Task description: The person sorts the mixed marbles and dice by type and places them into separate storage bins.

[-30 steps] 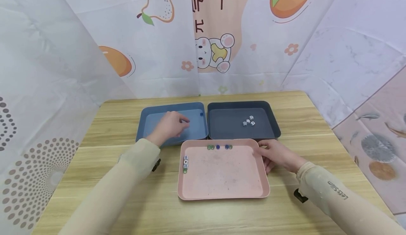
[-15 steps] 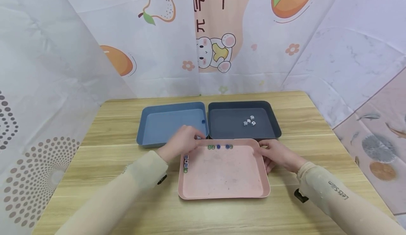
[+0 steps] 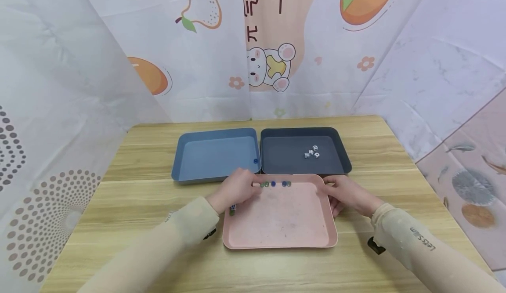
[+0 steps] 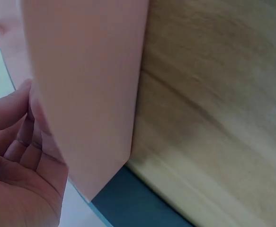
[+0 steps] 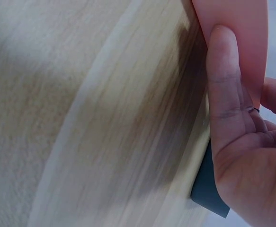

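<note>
My left hand [image 3: 238, 188] reaches over the far left corner of the pink tray [image 3: 282, 218]. Its fingertips are right beside a green marble [image 3: 266, 184] in the row along the far wall, where blue marbles [image 3: 273, 183] also lie. In the left wrist view, the thumb and fingers [image 4: 14, 106] are loosely bent behind the tray's wall, and no marble shows between them. My right hand [image 3: 348, 192] grips the tray's right wall; the right wrist view shows a finger [image 5: 223, 61] flat along its outside. A die [image 3: 233, 207] and a green marble [image 3: 232, 212] lie at the left wall, partly behind my left hand.
Behind the pink tray stand a blue tray [image 3: 213, 154] and, to its right, a dark navy tray [image 3: 282, 157]. A lone blue marble [image 3: 255, 161] lies at the blue tray's right wall. Several white dice [image 3: 311, 152] sit in the navy tray. Wooden tabletop [image 3: 189, 249] surrounds them.
My left hand has moved from over the blue tray, right and nearer, to the pink tray's corner. The lone blue marble has rolled toward the blue tray's near side. My right hand keeps its grip.
</note>
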Available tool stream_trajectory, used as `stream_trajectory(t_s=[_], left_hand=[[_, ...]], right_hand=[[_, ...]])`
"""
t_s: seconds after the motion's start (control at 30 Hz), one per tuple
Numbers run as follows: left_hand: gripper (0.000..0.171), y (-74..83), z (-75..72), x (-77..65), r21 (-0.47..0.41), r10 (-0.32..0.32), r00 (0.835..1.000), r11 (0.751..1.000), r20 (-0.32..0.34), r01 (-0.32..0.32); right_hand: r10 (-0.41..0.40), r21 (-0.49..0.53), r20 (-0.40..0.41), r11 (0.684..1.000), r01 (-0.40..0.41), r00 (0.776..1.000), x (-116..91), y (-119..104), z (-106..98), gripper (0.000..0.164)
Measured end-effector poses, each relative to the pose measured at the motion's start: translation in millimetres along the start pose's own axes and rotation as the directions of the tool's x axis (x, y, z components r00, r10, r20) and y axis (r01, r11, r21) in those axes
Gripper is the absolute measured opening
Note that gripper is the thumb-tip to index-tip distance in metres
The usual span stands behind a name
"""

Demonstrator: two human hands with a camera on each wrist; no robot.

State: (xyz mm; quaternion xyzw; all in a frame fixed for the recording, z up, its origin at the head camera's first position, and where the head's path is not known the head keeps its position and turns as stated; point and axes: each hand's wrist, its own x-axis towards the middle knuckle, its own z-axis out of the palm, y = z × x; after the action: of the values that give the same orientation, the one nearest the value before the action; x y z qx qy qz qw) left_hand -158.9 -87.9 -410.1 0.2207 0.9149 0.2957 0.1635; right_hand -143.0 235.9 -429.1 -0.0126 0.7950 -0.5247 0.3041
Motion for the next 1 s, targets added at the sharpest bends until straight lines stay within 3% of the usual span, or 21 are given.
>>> stream_trajectory(t_s=[0.33,0.7,1.0], left_hand=[[0.028,-1.2,12.3,5.1,0.108,0.005,1.0,0.994,-0.025,-0.002],[0.019,-2.4,13.3,9.3,0.173,0.029,0.997,0.985,-0.073,-0.016],[0.01,-6.3,19.7,10.5,0.281,0.092,0.992,0.957,-0.084,-0.065]], right_hand=[[-0.004,0.013,0.009,1.0,0.004,1.0,0.9,1.7,-0.1,0.03],[-0.003,0.008,0.005,1.0,0.003,1.0,1.8,2.6,-0.9,0.031],[-0.004,0.009,0.0,1.0,0.004,1.0,1.0,2.5,-0.4,0.03]])
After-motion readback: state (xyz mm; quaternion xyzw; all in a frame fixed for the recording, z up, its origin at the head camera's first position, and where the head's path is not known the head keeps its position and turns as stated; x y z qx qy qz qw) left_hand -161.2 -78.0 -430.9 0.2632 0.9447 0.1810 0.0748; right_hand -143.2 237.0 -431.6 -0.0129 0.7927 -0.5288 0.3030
